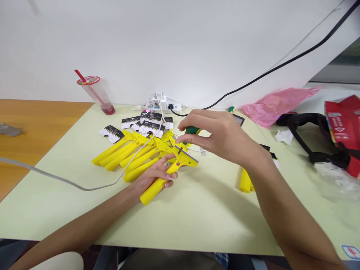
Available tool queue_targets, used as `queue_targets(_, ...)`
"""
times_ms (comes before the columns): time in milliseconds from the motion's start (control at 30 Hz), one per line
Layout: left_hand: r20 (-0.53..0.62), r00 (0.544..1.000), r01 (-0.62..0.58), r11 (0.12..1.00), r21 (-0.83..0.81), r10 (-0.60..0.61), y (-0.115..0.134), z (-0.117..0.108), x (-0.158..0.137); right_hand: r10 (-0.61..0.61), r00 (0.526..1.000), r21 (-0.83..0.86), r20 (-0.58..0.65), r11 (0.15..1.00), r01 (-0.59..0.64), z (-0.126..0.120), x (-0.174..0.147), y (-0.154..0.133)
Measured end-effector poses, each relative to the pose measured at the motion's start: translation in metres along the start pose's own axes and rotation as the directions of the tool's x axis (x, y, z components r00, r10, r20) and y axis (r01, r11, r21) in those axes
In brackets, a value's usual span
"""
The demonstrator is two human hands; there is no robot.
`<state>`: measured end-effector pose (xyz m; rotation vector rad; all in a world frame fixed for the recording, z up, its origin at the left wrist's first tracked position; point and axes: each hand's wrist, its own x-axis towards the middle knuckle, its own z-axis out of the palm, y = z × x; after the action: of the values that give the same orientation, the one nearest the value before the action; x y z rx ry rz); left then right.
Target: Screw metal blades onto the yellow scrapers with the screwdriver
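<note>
My left hand (152, 175) is closed round the handle of a yellow scraper (159, 187), whose wide blade end points away and to the right. Above that head, my right hand (218, 131) pinches the green handle of a screwdriver (192, 130). The screwdriver reaches down toward the scraper head; whether its tip touches a screw there is too small to tell. Several more yellow scrapers (114, 152) lie side by side just beyond my left hand. Black and white cards (152, 128) are spread behind them.
A power strip (157, 103) with cables stands against the wall. At the back left is a cup (98, 95) with a straw. More yellow handles (245, 182) lie right, beyond my forearm. A pink bag (277, 107), black straps (298, 135) and a red package (343, 127) crowd the right side.
</note>
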<state>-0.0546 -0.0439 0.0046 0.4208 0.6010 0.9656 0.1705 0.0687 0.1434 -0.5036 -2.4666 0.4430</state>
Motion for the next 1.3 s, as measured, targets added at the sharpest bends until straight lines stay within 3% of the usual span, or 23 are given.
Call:
queue_targets(200, -0.029, 1.0, 0.001, 0.999, -0.035, -0.002, -0.001, 0.001, 0.0, -0.094, 0.995, 0.059, 0.032, 0.994, 0.092, 0.007, -0.001, 0.0)
queue_targets(400, -0.07, 0.998, -0.006, 0.997, -0.075, 0.001, -0.001, 0.001, 0.0, -0.063, 0.996, 0.146, 0.057, 0.988, 0.054, 0.002, -0.003, 0.0)
queue_targets(633, -0.044, 0.999, -0.002, 0.998, -0.055, -0.001, 0.0, 0.001, -0.001, -0.072, 0.997, 0.117, -0.017, 0.99, 0.074, 0.007, -0.001, 0.005)
queue_targets(900, -0.094, 0.996, -0.017, 0.994, -0.104, 0.008, 0.0, 0.0, 0.0, -0.099, 0.994, 0.151, 0.035, 0.984, 0.093, 0.0, -0.001, -0.005)
queue_targets(1100, -0.102, 0.995, -0.026, 0.995, -0.094, 0.016, 0.001, 0.003, -0.001, -0.122, 0.991, 0.134, -0.051, 0.983, 0.128, 0.006, 0.0, 0.002)
queue_targets(1300, -0.11, 0.994, -0.03, 0.995, -0.1, 0.019, 0.001, 0.004, -0.002, -0.125, 0.992, 0.126, 0.006, 0.984, 0.123, 0.004, -0.001, -0.002)
